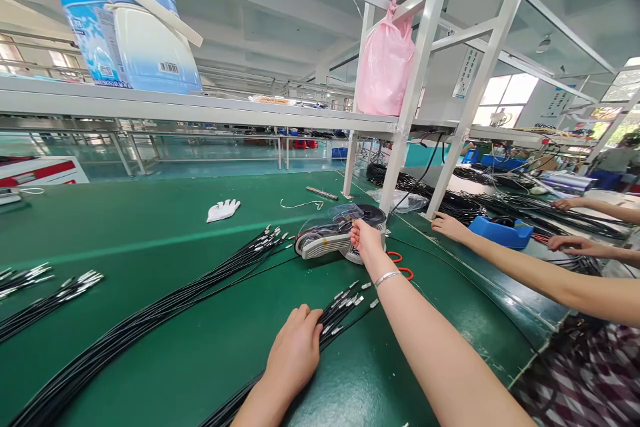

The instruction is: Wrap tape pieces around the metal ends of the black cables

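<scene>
My left hand [295, 343] is closed around a bundle of thin black cables [345, 310], near their silver-tipped ends, low over the green table. Farther forward, my right hand [365, 238] has its fingers pinched together at a small grey tabletop machine [327, 243] with a clear cover and a dark reel. Whatever lies between those fingertips is too small to make out. Left of the machine, a larger bundle of black cables [165, 303] stretches over the table, its metal ends pointing at the machine. Orange-handled scissors [406, 272] lie partly hidden behind my right wrist.
A white glove [223, 210] and more cable bundles [55, 297] lie leftward. White shelf posts [413, 80] rise behind the machine; a pink bag [385, 67] hangs there. At right, a co-worker's hand [450, 227] touches a post base, near a blue tape dispenser [500, 232].
</scene>
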`<state>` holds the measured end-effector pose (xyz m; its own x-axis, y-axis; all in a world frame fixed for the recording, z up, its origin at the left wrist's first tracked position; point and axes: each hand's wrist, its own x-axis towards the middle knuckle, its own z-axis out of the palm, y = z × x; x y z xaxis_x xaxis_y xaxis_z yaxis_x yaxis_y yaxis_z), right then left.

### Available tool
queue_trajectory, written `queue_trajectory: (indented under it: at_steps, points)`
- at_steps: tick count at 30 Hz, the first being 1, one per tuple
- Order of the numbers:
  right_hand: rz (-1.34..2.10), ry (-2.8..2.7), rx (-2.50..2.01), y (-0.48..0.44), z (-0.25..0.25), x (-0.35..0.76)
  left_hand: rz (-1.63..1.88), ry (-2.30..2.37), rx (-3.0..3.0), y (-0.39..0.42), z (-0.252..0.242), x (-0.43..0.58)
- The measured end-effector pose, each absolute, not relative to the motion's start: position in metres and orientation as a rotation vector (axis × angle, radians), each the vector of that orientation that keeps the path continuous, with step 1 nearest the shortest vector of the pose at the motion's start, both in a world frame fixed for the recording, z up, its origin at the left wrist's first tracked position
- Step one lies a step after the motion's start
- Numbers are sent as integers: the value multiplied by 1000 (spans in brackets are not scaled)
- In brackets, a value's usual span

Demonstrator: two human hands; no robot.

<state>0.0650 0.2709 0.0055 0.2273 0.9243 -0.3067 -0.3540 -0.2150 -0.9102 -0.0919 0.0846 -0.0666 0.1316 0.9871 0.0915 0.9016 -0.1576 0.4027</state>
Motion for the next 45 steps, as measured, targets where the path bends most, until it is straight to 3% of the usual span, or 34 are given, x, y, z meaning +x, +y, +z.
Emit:
queue_trajectory:
  at_steps: [31, 45]
  points:
    - [1205, -652, -1230, 268, -8, 58, 529, 1849, 2142, 86, -69, -92]
    - [1210, -852, -1015, 210, -8, 76, 582, 1822, 2149, 86, -68, -91]
